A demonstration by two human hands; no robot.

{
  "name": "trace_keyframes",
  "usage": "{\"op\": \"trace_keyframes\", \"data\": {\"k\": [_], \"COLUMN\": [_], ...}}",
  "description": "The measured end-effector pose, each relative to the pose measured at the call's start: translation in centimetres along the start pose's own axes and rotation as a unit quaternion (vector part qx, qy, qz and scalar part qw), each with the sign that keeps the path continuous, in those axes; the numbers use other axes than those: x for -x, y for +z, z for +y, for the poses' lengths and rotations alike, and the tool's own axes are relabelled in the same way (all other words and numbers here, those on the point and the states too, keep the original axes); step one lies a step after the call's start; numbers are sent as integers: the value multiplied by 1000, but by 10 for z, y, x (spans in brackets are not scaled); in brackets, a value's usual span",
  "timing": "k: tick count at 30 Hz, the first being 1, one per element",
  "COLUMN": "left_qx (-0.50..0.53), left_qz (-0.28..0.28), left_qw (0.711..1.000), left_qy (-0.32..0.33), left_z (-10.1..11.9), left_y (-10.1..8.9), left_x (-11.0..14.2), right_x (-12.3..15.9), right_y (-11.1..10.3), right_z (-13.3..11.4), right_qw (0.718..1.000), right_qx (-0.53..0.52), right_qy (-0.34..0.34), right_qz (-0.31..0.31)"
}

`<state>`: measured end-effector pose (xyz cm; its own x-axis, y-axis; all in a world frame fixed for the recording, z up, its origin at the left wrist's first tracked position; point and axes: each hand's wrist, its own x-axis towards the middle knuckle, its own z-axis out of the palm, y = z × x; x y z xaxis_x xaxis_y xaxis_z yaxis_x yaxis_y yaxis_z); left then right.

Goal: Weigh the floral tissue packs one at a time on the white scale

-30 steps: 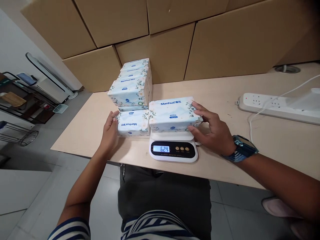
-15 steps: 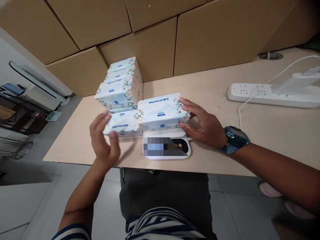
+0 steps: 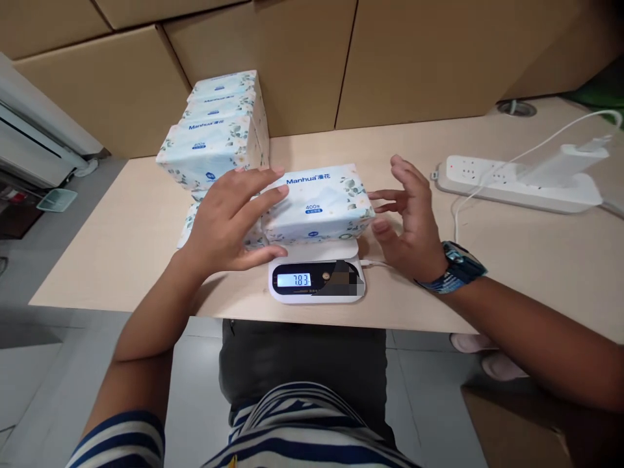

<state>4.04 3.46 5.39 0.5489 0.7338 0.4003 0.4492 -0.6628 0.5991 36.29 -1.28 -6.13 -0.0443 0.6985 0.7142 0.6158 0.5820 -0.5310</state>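
Left hand (image 3: 217, 224) shifted to tissue pack (image 3: 319, 195); right hand (image 3: 414, 227) opposite; fingers (image 3: 263, 205) of both spread, pack between.

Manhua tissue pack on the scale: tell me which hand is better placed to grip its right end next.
Probably the right hand: its spread thumb and fingers are beside that end of the Manhua tissue pack. The left hand is at the opposite end, its fingers over the pack's left edge.

Cardboard boxes (image 3: 414, 58), white power strip (image 3: 517, 190)

Soft light, faint shadows, darkened upper-right corner
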Motion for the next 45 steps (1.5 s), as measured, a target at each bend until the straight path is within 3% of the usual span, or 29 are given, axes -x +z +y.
{"op": "trace_keyframes", "data": {"k": [7, 12, 17, 24, 30, 37, 43, 45], "left_qx": [24, 122, 183, 61, 65, 46, 179, 166], "left_qz": [-59, -31, -10, -62, -54, -79, 12, 2], "left_qw": [998, 989, 977, 996, 994, 996, 973, 975], "left_qy": [28, -72, -105, -18, -69, -24, -144, -148], "left_z": [7, 1, 0, -14, -15, -15, -7, -7], "left_y": [-7, -8, -5, -3, -3, -2, 0, 0], "left_x": [1, -2, -6, -3, -4, -3, -8, -8], "right_x": [0, 1, 4, 4, 3, 5, 12, 15], "right_y": [-7, -5, 0, 0, -5, -6, -1, 1], "right_z": [2, 12, 20, 25, 23, 3, -3, -1], "right_qw": [1000, 997, 989, 987, 987, 975, 981, 984], "right_qx": [9, -3, -64, -77, -43, -110, -96, -82], "right_qy": [10, 8, 23, 25, 8, 49, 67, 71], "right_qz": [-28, -71, -128, -138, -157, -189, -152, -141]}}
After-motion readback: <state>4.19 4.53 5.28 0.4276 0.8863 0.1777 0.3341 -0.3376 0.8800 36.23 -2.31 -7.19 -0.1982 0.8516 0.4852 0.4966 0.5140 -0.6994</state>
